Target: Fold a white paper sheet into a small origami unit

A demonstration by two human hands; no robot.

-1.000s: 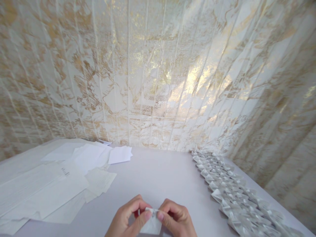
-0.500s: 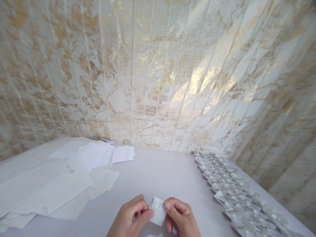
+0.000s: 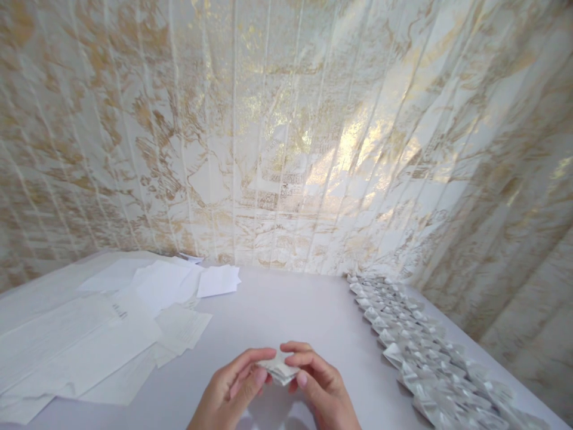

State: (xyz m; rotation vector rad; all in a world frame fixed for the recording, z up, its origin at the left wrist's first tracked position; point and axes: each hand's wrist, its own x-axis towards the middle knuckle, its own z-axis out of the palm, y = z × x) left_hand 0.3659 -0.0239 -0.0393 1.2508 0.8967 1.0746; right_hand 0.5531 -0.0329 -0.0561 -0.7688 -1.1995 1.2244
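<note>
White sheets overlap at mixed angles on the left portion of the table. Faint print is visible on the larger sheets, with one darker mark near the upper right corner of a long sheet. Behind them, a curtain with a gold and brown pattern on a pale ground spans the full width; its vertical folds reach down to the far edge of the table. At the right end of the sheets lies a small stack of bright white paper with slightly uneven edges.

The left hand is at the near edge, centre-left. Its thumb and index finger are set narrow, gripping the left side of the folded paper. The folded paper is located between the two hands, above the table, tilted so that its layered near edge and one corner face the camera. The right hand holds the right side: thumb at the lower edge, fingers curved over the top, separated by a narrow gap. Shadows fall on the table below both hands.

Well apart to the right, grey-white folded pieces form closely packed, overlapping rows. The rows run from the curtain toward the near right corner, and many pieces show pointed corners.
</note>
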